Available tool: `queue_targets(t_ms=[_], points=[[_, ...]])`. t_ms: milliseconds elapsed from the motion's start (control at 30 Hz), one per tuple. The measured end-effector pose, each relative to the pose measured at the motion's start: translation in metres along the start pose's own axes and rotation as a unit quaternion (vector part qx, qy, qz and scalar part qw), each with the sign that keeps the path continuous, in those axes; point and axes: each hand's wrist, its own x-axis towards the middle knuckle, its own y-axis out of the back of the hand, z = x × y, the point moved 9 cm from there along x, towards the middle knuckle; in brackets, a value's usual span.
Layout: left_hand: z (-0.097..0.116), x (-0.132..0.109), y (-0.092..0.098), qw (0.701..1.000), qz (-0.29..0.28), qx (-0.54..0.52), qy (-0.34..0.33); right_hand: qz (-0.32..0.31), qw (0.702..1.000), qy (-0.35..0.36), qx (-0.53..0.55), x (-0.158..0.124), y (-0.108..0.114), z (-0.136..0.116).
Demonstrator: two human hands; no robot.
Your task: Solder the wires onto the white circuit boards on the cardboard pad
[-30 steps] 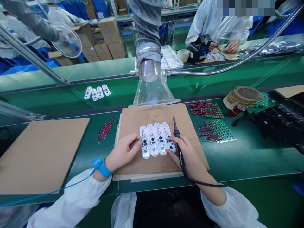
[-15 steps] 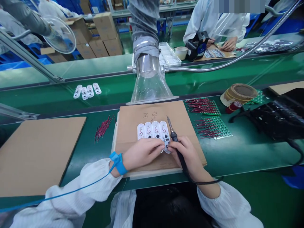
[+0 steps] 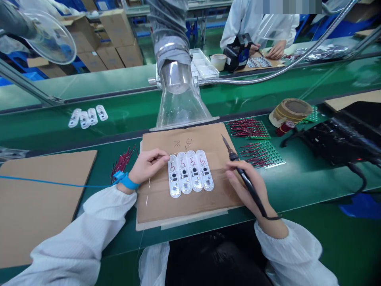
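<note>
Several white oblong boards [image 3: 190, 172] with red wires lie side by side on a brown cardboard mat [image 3: 190, 198]. My left hand [image 3: 147, 165], with a blue wrist strap [image 3: 126, 180], is pinched closed beside the top of the leftmost board; what it pinches is too thin to make out. My right hand [image 3: 248, 186] grips a black soldering iron [image 3: 241, 171], tip raised and pointing up-left, to the right of the boards and clear of them.
A clear fume hood [image 3: 178, 99] stands behind the mat. Red wire pieces [image 3: 122, 161] lie left of it, green panels with red wires [image 3: 258, 153] and tape rolls [image 3: 290, 111] to the right. More white boards [image 3: 87, 116] sit on the conveyor. Another person works across it.
My right hand has drawn the iron back to the right, off the boards. My left hand has moved from the rightmost board to the top left of the row.
</note>
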Motion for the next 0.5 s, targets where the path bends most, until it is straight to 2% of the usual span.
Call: queue_targets(t_ms=[67,133,267,367,500], points=[[-0.003,-0.003,0.008,0.998,0.049,0.021,-0.021,0.024,0.998,-0.041,0.046,-0.004,0.005,0.010],[-0.001,-0.007,0.009,0.996,0.062,0.041,-0.048,0.052,0.992,-0.068,0.096,-0.008,0.009,0.019],[0.010,-0.011,0.008,0.992,0.050,0.047,-0.110,0.112,0.984,-0.068,0.121,-0.016,0.018,0.026],[0.014,-0.011,0.008,0.989,0.039,0.043,-0.133,0.147,0.981,-0.064,0.113,-0.017,0.026,0.027],[0.014,-0.010,0.006,0.989,0.023,0.052,-0.135,0.135,0.980,-0.063,0.129,-0.015,0.027,0.023]])
